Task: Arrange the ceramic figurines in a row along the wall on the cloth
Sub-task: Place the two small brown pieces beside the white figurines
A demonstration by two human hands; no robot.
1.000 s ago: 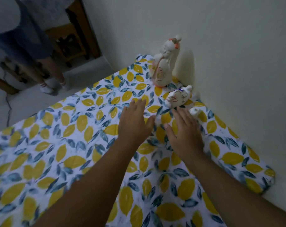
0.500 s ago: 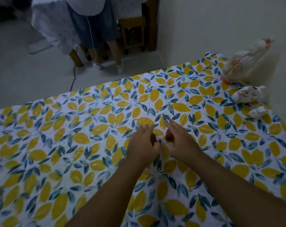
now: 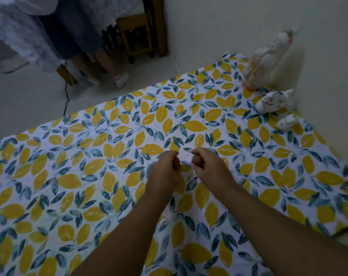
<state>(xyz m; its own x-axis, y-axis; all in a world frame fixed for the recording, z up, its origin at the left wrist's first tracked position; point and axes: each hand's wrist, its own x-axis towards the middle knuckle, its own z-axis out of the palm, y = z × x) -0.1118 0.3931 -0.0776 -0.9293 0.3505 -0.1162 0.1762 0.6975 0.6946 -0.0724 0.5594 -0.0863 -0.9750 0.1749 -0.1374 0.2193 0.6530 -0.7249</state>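
Our left hand [image 3: 165,172] and right hand [image 3: 209,166] have pulled back from the figurines [image 3: 272,101] by the wall [image 3: 248,26]; both grips now curl closed, empty, over the cloth [image 3: 89,176].

Under your hands you have a matt woven cloth [image 3: 117,136], printed with yellow and blue leaves and lying smooth with faint creases. At its far right edge, against the wall, the tall figurine [image 3: 262,64] looks like glazed white ceramic with a soft sheen and orange paint; the middle figurine [image 3: 272,101] and the small figurine [image 3: 286,122] beside it show the same glossy white glaze. Beyond the cloth's far edge, the stool [image 3: 137,34] is plain brown wood.
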